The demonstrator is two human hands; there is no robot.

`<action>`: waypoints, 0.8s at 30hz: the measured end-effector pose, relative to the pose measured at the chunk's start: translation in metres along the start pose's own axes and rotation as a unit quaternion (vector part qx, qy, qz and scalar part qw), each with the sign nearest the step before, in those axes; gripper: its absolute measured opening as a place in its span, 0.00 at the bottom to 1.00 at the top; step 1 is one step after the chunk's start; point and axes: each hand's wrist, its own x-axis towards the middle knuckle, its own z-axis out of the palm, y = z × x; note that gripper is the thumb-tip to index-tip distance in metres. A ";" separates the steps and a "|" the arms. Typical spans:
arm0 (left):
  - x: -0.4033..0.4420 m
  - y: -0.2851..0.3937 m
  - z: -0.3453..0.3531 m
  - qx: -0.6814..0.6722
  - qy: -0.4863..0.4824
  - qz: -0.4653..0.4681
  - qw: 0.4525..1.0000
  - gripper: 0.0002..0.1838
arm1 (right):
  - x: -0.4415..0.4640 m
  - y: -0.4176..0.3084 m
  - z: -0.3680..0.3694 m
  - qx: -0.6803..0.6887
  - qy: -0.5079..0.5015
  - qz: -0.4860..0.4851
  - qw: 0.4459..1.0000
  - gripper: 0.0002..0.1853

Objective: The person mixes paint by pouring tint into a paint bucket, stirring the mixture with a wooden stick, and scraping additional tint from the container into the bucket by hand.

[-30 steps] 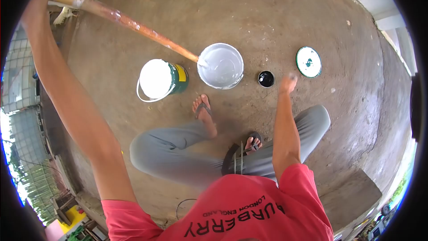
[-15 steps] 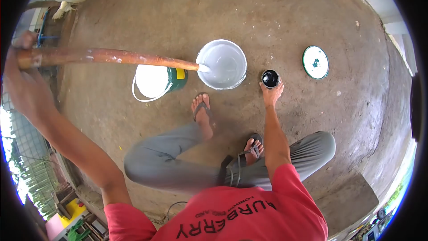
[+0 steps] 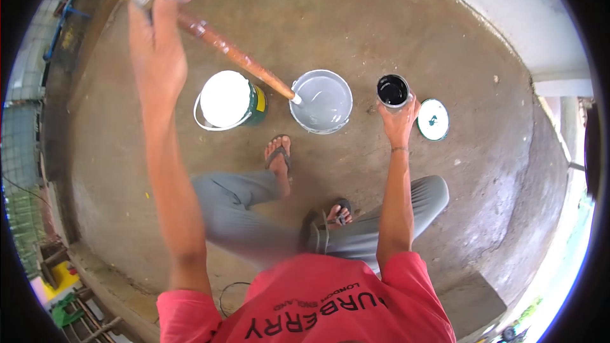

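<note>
Left hand (image 3: 159, 44) gripped brown wooden pole (image 3: 232, 52); right hand (image 3: 399, 119) clasped small round black-filled can (image 3: 393, 91).

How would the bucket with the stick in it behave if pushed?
The bucket is probably heavy, given its grey liquid, which would likely slosh. Being round, it might tip if the slanting stick snags.

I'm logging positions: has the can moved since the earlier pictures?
Yes: the can, in the right hand, went outward, from nearer than the lid to farther out.
</note>
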 end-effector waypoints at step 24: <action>0.001 -0.029 -0.008 0.136 0.183 0.114 0.967 0.15 | 0.057 -0.203 -0.010 -0.230 -0.414 -0.342 0.811 0.36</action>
